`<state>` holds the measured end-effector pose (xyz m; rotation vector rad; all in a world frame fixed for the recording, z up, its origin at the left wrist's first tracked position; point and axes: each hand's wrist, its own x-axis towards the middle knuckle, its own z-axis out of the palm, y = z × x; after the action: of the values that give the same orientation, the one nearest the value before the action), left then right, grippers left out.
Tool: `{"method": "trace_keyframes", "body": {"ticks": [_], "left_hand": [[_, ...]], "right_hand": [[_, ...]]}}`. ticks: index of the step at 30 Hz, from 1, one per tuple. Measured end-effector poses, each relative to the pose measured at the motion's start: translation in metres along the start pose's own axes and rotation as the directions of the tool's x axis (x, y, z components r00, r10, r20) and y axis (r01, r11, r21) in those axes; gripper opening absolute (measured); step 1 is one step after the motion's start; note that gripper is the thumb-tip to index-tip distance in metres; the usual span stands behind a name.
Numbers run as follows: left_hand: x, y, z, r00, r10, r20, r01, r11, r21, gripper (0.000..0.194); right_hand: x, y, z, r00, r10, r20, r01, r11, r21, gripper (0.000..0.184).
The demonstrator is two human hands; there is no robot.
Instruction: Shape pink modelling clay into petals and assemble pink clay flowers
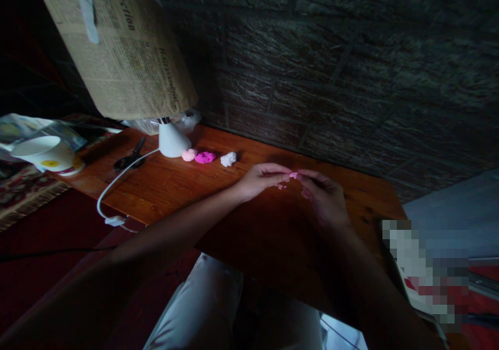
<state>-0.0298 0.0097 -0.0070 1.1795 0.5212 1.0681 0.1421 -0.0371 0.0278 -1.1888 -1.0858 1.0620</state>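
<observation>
Between the fingertips of both hands is a small piece of pink modelling clay (293, 175), held above the wooden table. My left hand (262, 179) pinches it from the left. From the right, my right hand (325, 196) grips it with thumb and fingers. Small pink bits (281, 186) show just under the left fingertips; whether they lie on the table or hang from the hand I cannot tell. Left of my hands sit a white clay lump (228, 158), a bright magenta lump (205, 157) and a pale pink lump (189, 154), the last two touching.
A lamp with a newsprint shade (128, 53) and white base (173, 139) stands at the table's (163, 189) back left. Its white cord (111, 188) drops over the front edge. Dark scissors (130, 158) and a paper cup (47, 152) are farther left. A brick wall (312, 69) rises behind.
</observation>
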Motion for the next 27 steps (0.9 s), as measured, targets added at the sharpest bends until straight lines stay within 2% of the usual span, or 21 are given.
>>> {"method": "trace_keyframes", "body": {"ticks": [6,11,20,22,27], "left_hand": [[0.0001,0.0014,-0.0001,0.997,-0.07,0.015,0.072,0.989,-0.129,0.036],[-0.0015,0.0041,-0.0011,0.99,-0.143,-0.011,0.137,0.967,-0.215,0.034],[0.0001,0.0053,0.0008,0.993,-0.106,-0.058,0.091,0.973,-0.211,0.034],[0.0001,0.0057,0.0013,0.993,-0.101,-0.064,0.086,0.976,-0.2,0.033],[0.0004,0.0046,0.0019,0.993,-0.059,-0.106,0.042,0.987,-0.153,0.03]], "right_hand": [[0.0004,0.002,0.0003,1.0,0.003,0.007,-0.003,1.0,-0.007,0.023],[0.0005,0.0039,-0.0002,0.999,-0.025,0.039,0.022,0.998,0.062,0.014],[-0.0017,0.0,0.0025,0.994,0.039,0.102,-0.058,0.98,0.191,0.015],[-0.0018,0.0018,0.0033,0.995,0.027,0.099,-0.044,0.985,0.168,0.018],[-0.0031,0.0053,0.0053,0.997,-0.029,0.069,0.03,0.999,-0.011,0.025]]}}
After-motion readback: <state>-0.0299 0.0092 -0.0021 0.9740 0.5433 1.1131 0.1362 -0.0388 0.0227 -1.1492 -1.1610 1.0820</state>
